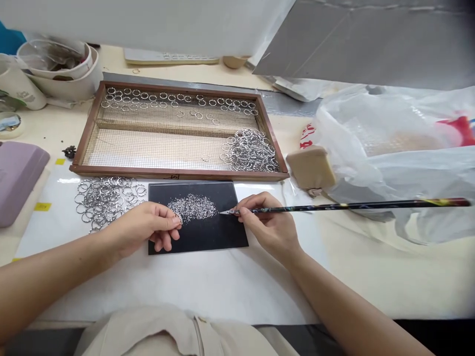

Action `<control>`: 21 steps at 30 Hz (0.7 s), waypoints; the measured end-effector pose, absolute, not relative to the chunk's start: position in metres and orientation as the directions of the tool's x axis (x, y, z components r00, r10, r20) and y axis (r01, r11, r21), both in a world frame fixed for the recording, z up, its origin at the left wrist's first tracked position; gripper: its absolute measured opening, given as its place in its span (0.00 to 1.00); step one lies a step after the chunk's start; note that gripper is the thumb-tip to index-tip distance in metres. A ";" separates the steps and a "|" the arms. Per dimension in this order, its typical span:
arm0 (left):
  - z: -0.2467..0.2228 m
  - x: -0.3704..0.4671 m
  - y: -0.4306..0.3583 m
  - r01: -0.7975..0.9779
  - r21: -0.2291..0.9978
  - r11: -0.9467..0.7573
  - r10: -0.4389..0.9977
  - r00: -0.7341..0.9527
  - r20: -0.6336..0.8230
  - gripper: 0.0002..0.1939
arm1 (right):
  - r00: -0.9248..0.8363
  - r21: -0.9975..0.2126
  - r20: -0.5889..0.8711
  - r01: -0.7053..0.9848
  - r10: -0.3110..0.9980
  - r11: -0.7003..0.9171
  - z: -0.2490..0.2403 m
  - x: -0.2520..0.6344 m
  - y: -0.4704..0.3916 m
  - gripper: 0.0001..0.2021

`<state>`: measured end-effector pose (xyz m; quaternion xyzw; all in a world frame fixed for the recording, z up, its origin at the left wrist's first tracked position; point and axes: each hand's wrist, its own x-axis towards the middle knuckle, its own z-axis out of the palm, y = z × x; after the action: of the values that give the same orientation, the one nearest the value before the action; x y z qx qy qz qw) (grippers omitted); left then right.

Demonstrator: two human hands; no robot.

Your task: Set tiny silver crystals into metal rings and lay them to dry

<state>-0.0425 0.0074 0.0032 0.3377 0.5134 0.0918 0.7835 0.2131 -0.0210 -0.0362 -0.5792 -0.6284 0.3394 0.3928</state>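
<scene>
Black mat (208, 237), lying flat, carries a scatter of tiny silver bits (193, 203) across its middle; the dark ground probably serves to make such small, shiny pieces easy to see. At the mat's left edge, the left hand (159, 225) pinches what looks like a ring (180, 218) between thumb and forefinger, though the fingers hide most of it. Over the mat's right edge, the right hand (269, 222) grips a long, thin stick (334, 205) close to its pointed tip, likely for fine control, with the tip just beside the bits and the shaft reaching well past the mat. Loose rings (100, 195) lie left of the mat, seemingly kept within easy reach. Beyond it stands a wooden mesh tray (178, 175), with rows of rings (163, 96) along its far side and heaped rings (252, 153) in its near right corner.
</scene>
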 end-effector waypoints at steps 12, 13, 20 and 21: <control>0.002 -0.043 0.006 0.185 0.627 0.757 0.501 0.451 -0.739 0.09 | -0.020 -0.870 0.091 0.486 0.996 0.089 -0.035 0.210 -0.021 0.04; 0.002 -0.043 0.006 0.186 0.626 0.757 0.500 0.451 -0.739 0.09 | -0.023 -0.868 0.092 0.487 0.996 0.091 -0.035 0.210 -0.021 0.04; 0.003 -0.042 0.007 0.192 0.623 0.758 0.499 0.445 -0.744 0.09 | -0.068 -0.858 0.146 0.488 0.987 0.160 -0.038 0.212 -0.022 0.03; 0.003 -0.042 0.007 0.192 0.622 0.759 0.498 0.444 -0.745 0.09 | -0.071 -0.857 0.148 0.488 0.986 0.164 -0.038 0.212 -0.021 0.03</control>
<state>-0.0422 0.0073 0.0029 0.3327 0.5182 0.0980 0.7818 0.2119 -0.0213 -0.0379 -0.5609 -0.6572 0.3219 0.3871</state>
